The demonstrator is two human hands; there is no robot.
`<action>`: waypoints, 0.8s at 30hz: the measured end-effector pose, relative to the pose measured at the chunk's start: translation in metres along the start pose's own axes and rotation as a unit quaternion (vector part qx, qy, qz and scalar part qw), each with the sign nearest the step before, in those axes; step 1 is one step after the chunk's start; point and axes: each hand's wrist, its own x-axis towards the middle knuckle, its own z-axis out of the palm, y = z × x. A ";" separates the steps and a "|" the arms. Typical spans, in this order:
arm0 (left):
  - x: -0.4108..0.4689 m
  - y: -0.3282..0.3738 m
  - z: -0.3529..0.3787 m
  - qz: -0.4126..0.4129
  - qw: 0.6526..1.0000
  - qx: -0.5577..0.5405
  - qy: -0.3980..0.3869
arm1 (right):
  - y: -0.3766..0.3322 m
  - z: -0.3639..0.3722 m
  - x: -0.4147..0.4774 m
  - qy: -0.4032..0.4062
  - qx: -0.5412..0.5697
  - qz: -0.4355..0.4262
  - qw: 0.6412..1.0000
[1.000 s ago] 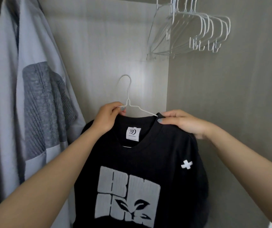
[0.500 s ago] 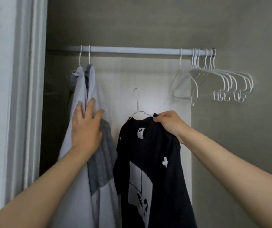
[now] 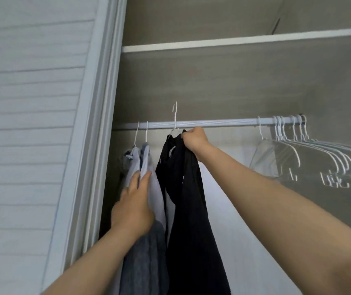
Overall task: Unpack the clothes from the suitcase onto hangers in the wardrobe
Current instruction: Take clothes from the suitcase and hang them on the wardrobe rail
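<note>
We can read no text, number or brand anywhere. The black T-shirt [image 3: 189, 209] hangs edge-on, so its front print is out of sight, and the small pale neck label [image 3: 172, 150] inside its collar is too small and blurred for us to make out any letters on it

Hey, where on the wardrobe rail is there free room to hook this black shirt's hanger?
The rail is bare from the right hand, holding the black shirt, across to the empty white hangers bunched at the right end. The left end is crowded: two hung grey garments, with the left hand pressed on them.
</note>
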 end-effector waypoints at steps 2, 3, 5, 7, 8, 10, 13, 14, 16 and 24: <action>0.000 -0.002 0.001 0.002 0.999 -0.042 -0.001 | -0.001 0.019 0.006 -0.003 -0.022 0.008 1.000; 0.000 -0.004 0.001 0.005 0.998 -0.068 0.001 | 0.001 0.029 0.010 -0.008 -0.029 0.019 0.999; -0.001 -0.008 0.003 0.009 0.993 -0.114 0.008 | 0.007 0.049 0.014 -0.025 -0.032 0.037 0.999; 0.001 -0.010 0.004 0.010 0.991 -0.132 0.016 | 0.014 0.065 0.017 -0.046 -0.027 0.046 0.998; 0.002 -0.010 0.004 0.010 0.990 -0.141 0.020 | 0.017 0.069 0.017 -0.059 -0.029 0.052 0.996; 0.003 -0.011 0.005 0.007 0.987 -0.157 0.020 | 0.018 0.073 0.014 -0.073 -0.022 0.058 0.995; 0.004 -0.010 0.005 0.001 0.986 -0.167 0.011 | 0.014 0.067 0.002 -0.100 -0.013 0.053 0.993; 0.003 -0.010 0.005 0.004 0.985 -0.174 0.004 | 0.012 0.064 -0.005 -0.115 -0.011 0.050 0.992; 0.002 -0.008 0.005 0.019 0.983 -0.181 -0.012 | 0.012 0.056 -0.024 -0.142 -0.023 0.032 0.989; -0.051 0.005 0.029 0.114 0.984 -0.134 -0.033 | 0.072 -0.004 -0.142 -0.120 -0.161 -0.006 0.980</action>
